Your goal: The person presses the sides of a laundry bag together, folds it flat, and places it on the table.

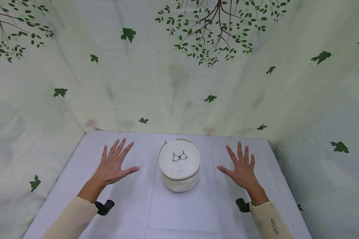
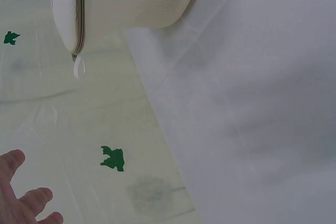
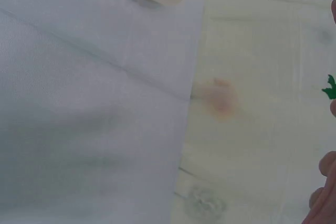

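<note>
1. We see a cream, drum-shaped zippered bra wash bag (image 1: 179, 162) upright near the middle of the white-covered table (image 1: 182, 215), between the two hands and touching neither.
2. The left hand (image 1: 112, 166) is spread, palm down, on the bag's left side; the right hand (image 1: 241, 167) is spread likewise on its right. We find nothing gripped by either.
3. We judge the bag light, since its walls look like fabric, though we cannot tell whether anything is inside.
4. The textured lid, with its line-drawn bra (image 1: 179, 156), looks fairly flat and the drum keeps its round shape, so we expect padded, springy walls: soft under a squeeze, hardly fragile, and not very slippery.
5. For lifting, we favour a palm on each side of the lower wall, pressing lightly; a hard squeeze could dent it or pull the drum out of round.
6. The zipper (image 2: 80, 14) follows the lid's edge, and in the left wrist view a pale pull loop (image 2: 79, 67) hangs from it. For the zip, we would pinch that loop and steady the wall beside it, as so light a body could slide or tip along.
</note>
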Available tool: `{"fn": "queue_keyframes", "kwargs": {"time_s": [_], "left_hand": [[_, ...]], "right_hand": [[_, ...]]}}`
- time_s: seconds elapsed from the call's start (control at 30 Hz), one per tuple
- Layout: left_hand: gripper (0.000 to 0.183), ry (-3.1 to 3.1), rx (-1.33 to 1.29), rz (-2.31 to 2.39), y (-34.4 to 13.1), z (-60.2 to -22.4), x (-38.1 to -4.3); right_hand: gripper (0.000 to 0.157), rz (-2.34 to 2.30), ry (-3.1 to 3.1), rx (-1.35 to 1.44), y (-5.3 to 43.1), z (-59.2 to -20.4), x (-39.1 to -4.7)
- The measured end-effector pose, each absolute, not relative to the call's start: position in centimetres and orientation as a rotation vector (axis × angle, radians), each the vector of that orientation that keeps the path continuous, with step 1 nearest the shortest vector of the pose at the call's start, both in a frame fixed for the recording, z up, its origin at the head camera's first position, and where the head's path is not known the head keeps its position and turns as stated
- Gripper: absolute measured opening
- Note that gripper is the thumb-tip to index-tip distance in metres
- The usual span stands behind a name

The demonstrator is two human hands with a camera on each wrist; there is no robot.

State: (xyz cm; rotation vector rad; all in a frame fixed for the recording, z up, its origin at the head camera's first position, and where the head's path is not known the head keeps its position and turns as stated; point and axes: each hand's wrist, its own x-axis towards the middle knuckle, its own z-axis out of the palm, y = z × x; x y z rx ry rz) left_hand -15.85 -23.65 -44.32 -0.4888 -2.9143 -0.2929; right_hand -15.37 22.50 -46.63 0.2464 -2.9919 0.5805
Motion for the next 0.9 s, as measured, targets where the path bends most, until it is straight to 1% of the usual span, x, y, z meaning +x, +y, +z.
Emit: {"fn": "queue_keyframes", "kwargs": {"time_s": [0.2, 0.37, 0.57, 0.77, 0.9], "left_hand": [[0.09, -2.949, -0.523, -0.369, -23.5, -44.9, -15.8], [0.087, -2.95, -0.505, -0.557, -23.0, -45.7, -15.9], [0.084, -2.979, -0.42, -0.794, -22.1, -46.5, -16.0], [0.084, -2.981, -0.347, -0.954, -21.3, -47.0, -16.1], [0.076, -2.944, -0.317, -1.137, -20.6, -47.3, -16.4]], "right_hand": [[0.089, 0.637, -2.99, 0.244, 21.8, -47.2, -15.7], [0.088, 0.739, -2.964, 0.237, 20.6, -47.9, -15.9], [0.087, 0.867, -2.93, 0.206, 19.3, -48.3, -16.2], [0.091, 1.011, -2.902, 0.15, 18.1, -49.2, -16.8], [0.091, 1.12, -2.88, 0.119, 17.3, -49.6, -17.1]]}}
